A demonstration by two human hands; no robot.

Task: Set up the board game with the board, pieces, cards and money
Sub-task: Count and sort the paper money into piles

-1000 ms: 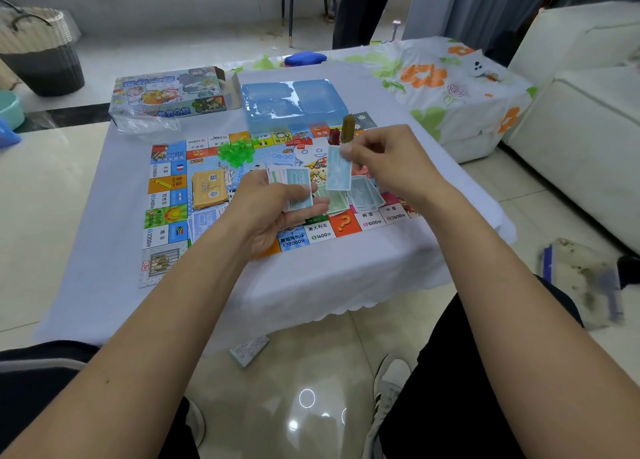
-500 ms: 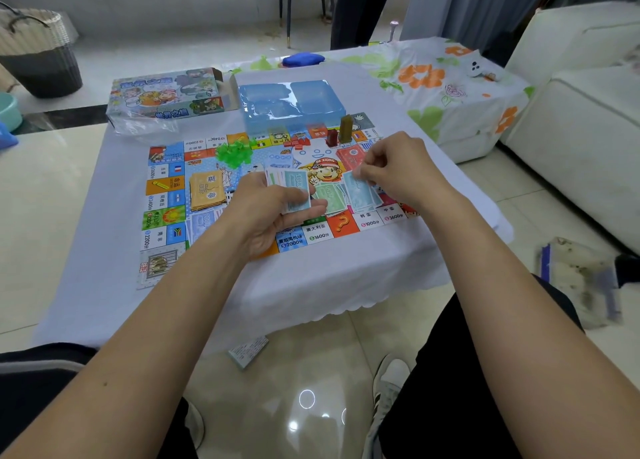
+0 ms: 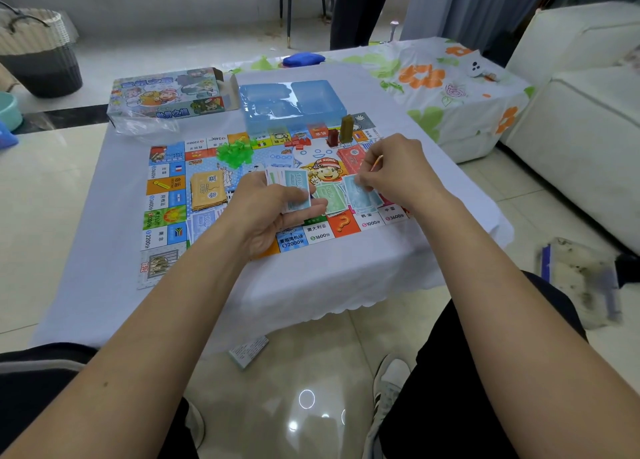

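Board: the game board [image 3: 166, 216] lies flat on the white-clothed counter [image 3: 104, 285], and I place everything else by it.
Left hand: my left hand [image 3: 266, 212] hovers over the board's near edge, fingers [image 3: 317, 204] curled under and thumb on top, gripping a fanned stack of banknotes [image 3: 294, 188], a blue one uppermost.
Right hand: my right hand [image 3: 398, 172] sits above the board's right side, thumb and forefinger pinched on a thin note seen edge-on; which note I cannot tell.
Sorted money: on the board's centre, a green note pile [image 3: 329, 195] and a blue note pile [image 3: 363, 195] lie side by side beneath my hands; a red note pile [image 3: 349, 157] lies behind them.
Cards: a tan card stack [image 3: 207, 191] rests on the board's left half.
Pieces: green houses [image 3: 235, 152] and red houses [image 3: 299, 142] are heaped near the board's far edge; a red tower [image 3: 333, 138] and an olive tower [image 3: 346, 128] stand upright at its far right corner.
Tray: a blue plastic tray [image 3: 294, 105] overlaps the board's far edge.
Box: the game box [image 3: 166, 93] lies beyond the board's far left corner.
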